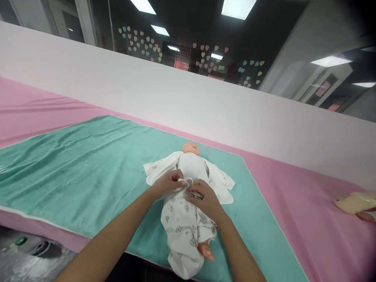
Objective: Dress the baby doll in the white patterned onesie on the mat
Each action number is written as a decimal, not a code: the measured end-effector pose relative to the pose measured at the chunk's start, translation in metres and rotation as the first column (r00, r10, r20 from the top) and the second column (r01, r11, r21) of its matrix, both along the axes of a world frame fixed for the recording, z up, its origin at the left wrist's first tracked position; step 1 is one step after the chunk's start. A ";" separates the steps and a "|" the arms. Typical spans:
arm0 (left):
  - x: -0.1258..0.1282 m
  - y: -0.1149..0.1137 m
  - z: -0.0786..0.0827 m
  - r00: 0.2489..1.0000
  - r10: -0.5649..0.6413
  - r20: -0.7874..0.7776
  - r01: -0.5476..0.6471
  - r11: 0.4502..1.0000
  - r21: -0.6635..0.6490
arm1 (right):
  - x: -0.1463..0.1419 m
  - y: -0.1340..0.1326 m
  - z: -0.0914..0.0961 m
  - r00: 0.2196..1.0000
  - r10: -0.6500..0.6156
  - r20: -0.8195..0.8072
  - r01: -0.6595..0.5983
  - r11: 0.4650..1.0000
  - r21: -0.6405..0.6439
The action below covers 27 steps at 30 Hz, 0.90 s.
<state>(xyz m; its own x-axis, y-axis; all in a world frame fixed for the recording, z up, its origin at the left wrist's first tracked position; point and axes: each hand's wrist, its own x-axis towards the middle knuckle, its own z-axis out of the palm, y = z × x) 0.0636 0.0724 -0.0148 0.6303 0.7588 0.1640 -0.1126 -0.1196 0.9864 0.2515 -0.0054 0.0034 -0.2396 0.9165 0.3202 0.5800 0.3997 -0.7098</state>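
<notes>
While both forearms reach in from the near edge, the left hand (167,182) and right hand (205,199) meet at the waist of a baby doll (192,164) lying face up on a teal towel (82,172), its head (190,148) pointing away from the viewer. No container is in view; the doll wears a white printed sleepsuit (182,223), opened at the chest so that its flaps spread to either side over a plain white undergarment (194,166). Left fingers are curled and pinched onto a gathered fold of the sleepsuit (185,184) at the midline; right fingers are bent close together and press the same bunched cloth from the other side, the two hands touching or nearly so. One bare doll foot (207,252) protrudes from the lower leg of the suit, near the towel's front edge. The towel lies on a pink sheet (308,203) and extends well to the left of the doll, leaving broad room there; its right edge runs close beside the doll. A white wall panel (176,102) bounds the far side. At the right margin, another person's hand holds a pale object (354,201), well apart from the doll.
</notes>
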 end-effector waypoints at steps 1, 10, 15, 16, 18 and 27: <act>0.000 0.000 0.001 1.000 -0.016 0.013 0.016 1.000 -0.011 | -0.003 0.001 -0.002 0.999 -0.044 0.029 0.043 0.998 0.043; -0.006 -0.001 0.006 0.998 -0.055 -0.021 0.055 0.998 -0.008 | -0.009 0.009 0.009 0.979 -0.037 0.201 0.045 0.998 -0.034; -0.018 0.007 0.006 0.989 0.061 -0.133 -0.053 0.997 0.060 | 0.054 0.002 0.036 0.988 0.096 0.118 -0.057 0.952 -0.300; -0.019 0.010 0.006 0.984 0.080 -0.160 -0.068 0.995 0.079 | 0.070 0.000 0.035 0.990 0.084 0.115 -0.042 0.942 -0.332; -0.020 0.014 0.003 0.972 0.088 -0.220 -0.063 0.991 0.118 | 0.095 -0.002 0.024 0.993 0.022 0.117 0.021 0.934 -0.358; -0.009 0.009 -0.008 0.872 0.368 -0.322 -0.120 0.799 0.589 | 0.062 0.030 -0.032 0.905 -0.344 0.249 0.304 0.935 0.184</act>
